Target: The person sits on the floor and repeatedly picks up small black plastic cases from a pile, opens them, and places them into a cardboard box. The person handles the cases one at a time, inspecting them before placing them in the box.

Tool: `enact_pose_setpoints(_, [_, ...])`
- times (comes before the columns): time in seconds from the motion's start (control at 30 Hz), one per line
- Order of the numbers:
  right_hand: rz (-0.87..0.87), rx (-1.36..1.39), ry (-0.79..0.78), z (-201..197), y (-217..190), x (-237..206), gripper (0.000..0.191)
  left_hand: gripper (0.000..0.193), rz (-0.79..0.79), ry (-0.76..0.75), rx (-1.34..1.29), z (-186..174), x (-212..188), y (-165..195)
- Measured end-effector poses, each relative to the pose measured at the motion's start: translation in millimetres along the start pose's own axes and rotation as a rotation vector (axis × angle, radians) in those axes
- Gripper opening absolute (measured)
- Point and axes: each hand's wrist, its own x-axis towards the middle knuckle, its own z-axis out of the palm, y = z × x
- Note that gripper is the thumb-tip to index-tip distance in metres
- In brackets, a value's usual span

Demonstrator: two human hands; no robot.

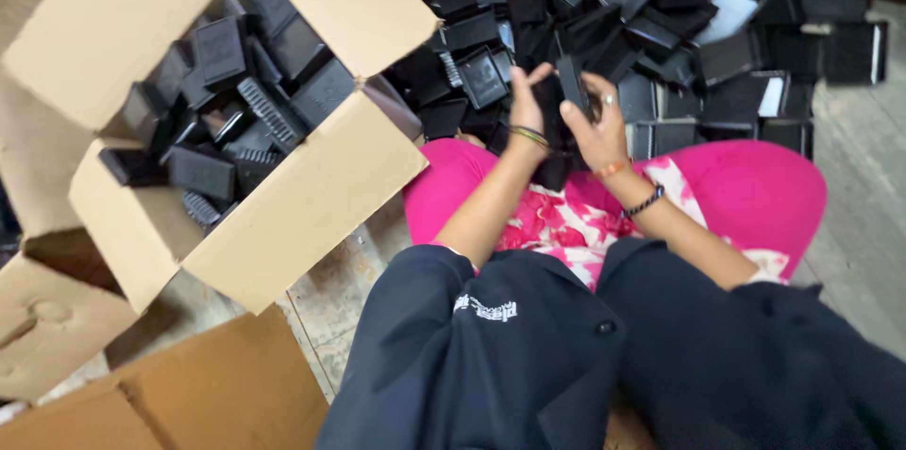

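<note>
Box [311, 195], left: partly filled with black parts [222, 49]. Left hand [526, 101]: fingers spread, steadying a black part [572, 82]. Right hand [595, 125]: fingers clamped on the same part, above the lap. Pile [717, 25], right: large; by this judgement, most parts remain unboxed.

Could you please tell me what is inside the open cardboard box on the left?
The cardboard box holds a loose heap of black plastic parts, some flat and rectangular, some ribbed. The pieces on top cover the lower layers and the box bottom.
</note>
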Motion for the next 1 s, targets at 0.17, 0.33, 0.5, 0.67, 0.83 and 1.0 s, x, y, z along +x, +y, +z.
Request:
enact_pose_setpoints(0.17, [0.045,-0.217,-0.081,0.1,-17.3,1.1,0.054,0.078,-0.191,-0.032,0.061,-10.6,3.0,14.8])
enact_pose_setpoints(0.33, [-0.055,-0.439,-0.115,9.4,-33.6,-13.5,0.054,0.075,-0.100,-0.047,0.150,-12.9,4.6,7.5])
enact_pose_setpoints(0.5, [-0.232,-0.627,-0.316,5.8,-45.4,-14.3,0.068,0.078,-0.317,0.160,-0.075,-22.5,22.8,12.5])
enact_pose_setpoints(0.67, [0.052,-0.626,-0.272,-13.9,-47.5,-15.2,0.056,0.070,-0.069,-0.076,0.231,-52.7,27.7,5.1])
enact_pose_setpoints(0.83, [0.365,-0.148,-0.287,-32.0,-34.1,-39.3,0.042,0.051,0.428,-0.232,1.306,-49.6,-20.1,31.1])
enact_pose_setpoints(1.0, [0.133,-0.205,-0.240,-57.8,-8.2,-35.8,0.046,0.067,1.349,-0.493,1.323,64.7,-35.7,165.5])
